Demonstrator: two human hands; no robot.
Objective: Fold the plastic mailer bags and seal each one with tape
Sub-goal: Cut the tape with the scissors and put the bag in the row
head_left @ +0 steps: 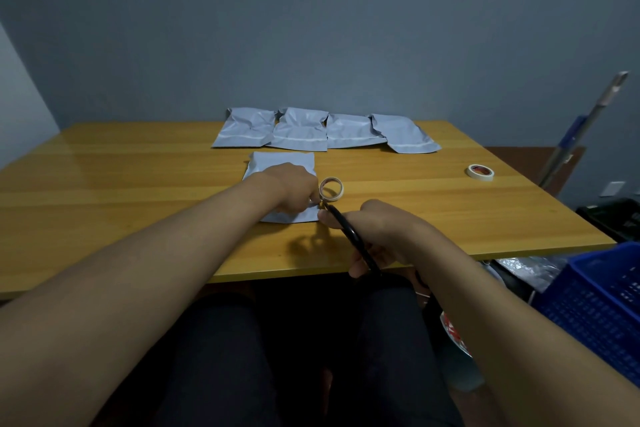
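Mailer bags are the job here, and one folded grey mailer bag lies flat on the wooden table in front of the person, partly under the left hand. That hand presses down on the bag; its fingertips seem to pinch the tape end beside a tape roll standing on edge at the bag's right side, though the grip itself is hidden. The right hand is curled round the black handles of scissors, whose blades point up toward the roll. To do the cut well, I judge the strip should stay taut and low over the fold, the blades closing close to the roll so no loose tail curls back on itself. Four more grey mailer bags lie in a row at the far edge of the table, overlapping slightly. A second tape roll lies flat well to the right. A blue plastic crate stands off the table at the right; its contents cannot be seen.
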